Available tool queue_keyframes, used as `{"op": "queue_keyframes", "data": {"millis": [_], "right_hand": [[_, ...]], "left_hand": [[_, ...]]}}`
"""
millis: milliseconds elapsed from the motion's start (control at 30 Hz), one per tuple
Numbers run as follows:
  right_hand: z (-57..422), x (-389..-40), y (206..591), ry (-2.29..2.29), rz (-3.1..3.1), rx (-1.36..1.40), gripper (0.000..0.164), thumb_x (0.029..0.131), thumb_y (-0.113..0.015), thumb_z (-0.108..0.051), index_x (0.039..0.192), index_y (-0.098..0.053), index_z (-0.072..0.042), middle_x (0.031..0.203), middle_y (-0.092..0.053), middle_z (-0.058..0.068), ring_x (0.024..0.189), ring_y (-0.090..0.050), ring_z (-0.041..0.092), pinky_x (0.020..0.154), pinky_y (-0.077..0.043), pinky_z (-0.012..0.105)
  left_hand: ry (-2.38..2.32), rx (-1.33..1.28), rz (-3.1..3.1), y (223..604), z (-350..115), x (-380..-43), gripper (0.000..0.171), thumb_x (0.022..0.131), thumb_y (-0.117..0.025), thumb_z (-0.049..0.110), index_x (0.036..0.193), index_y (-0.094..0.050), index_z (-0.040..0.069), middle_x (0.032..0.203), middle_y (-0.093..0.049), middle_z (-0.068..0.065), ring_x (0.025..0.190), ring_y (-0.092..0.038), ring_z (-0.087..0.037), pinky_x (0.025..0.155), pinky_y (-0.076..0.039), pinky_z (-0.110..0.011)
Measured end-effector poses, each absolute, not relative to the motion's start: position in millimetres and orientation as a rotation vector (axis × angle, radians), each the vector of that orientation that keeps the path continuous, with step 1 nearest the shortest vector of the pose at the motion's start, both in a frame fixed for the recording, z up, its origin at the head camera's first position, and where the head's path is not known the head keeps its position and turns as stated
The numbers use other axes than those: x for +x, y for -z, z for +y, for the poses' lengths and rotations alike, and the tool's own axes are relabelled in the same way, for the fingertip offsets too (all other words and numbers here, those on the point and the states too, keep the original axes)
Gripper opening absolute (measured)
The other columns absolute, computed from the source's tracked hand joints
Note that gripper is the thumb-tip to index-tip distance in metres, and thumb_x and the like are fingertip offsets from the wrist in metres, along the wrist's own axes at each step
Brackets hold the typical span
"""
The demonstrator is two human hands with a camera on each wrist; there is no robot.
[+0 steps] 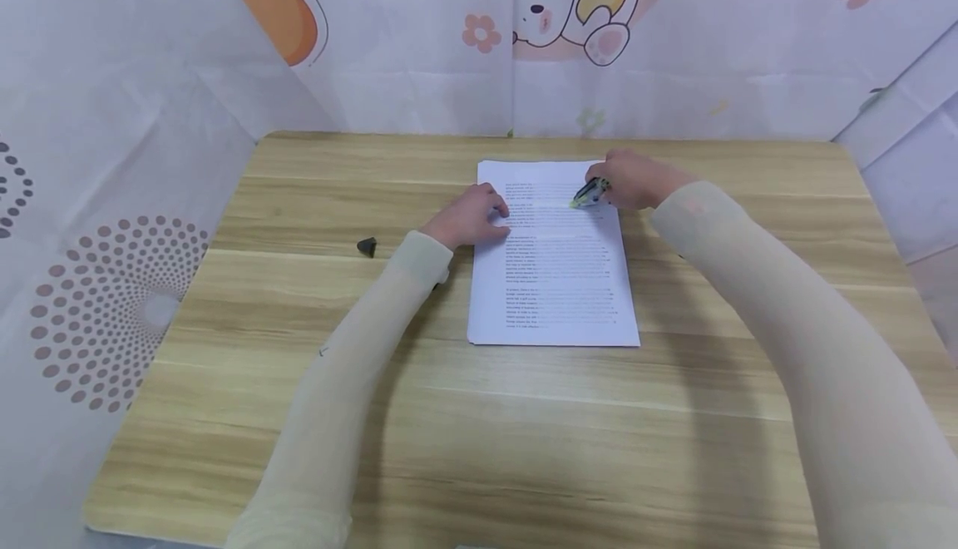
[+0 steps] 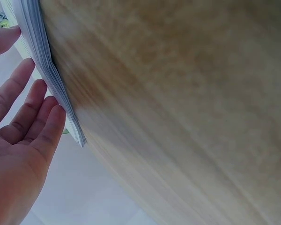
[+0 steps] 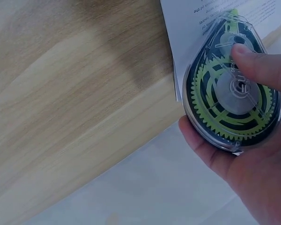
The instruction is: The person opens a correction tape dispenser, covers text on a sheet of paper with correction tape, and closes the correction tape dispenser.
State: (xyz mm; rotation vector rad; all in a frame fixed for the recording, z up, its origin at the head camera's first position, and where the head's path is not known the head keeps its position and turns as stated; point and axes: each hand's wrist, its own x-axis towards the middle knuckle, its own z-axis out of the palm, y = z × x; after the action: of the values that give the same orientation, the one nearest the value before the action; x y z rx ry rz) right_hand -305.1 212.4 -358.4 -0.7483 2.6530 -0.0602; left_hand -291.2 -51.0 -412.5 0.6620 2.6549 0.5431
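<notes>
A stack of printed paper [image 1: 554,316] lies on the wooden table, its layered sheet edges [image 2: 49,70] showing in the left wrist view. My right hand [image 1: 636,179] grips a correction tape dispenser [image 3: 232,89], a clear case with green toothed wheels inside. The dispenser's tip points at the printed lines in the upper right of the top sheet; whether it touches is too small to tell. My left hand [image 1: 473,216] rests at the left edge of the stack, fingers spread and slightly bent, with the fingertips on the paper.
A small dark cap-like piece [image 1: 367,246] lies on the table [image 1: 299,316] left of my left forearm. Behind the table's far edge hangs a white curtain [image 1: 404,75] with cartoon prints.
</notes>
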Motion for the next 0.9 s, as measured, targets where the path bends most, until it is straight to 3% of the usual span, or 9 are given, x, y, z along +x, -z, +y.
{"op": "queue_keyframes", "data": {"millis": [900], "right_hand": [[233,-294,363,0.330,2.674,-0.597,0.038,0.089,-0.054,-0.007,0.127,-0.052,0.002,0.116,-0.053,0.025,0.104,-0.048,0.034,0.095,-0.038,0.050]], "left_hand": [[-0.534,0.658,2.664,413,-49,-289,0.033,0.084,-0.065,0.028,0.110,-0.066,0.007,0.121,-0.051,-0.010,0.109,-0.043,-0.023,0.101,-0.035,-0.034]]}}
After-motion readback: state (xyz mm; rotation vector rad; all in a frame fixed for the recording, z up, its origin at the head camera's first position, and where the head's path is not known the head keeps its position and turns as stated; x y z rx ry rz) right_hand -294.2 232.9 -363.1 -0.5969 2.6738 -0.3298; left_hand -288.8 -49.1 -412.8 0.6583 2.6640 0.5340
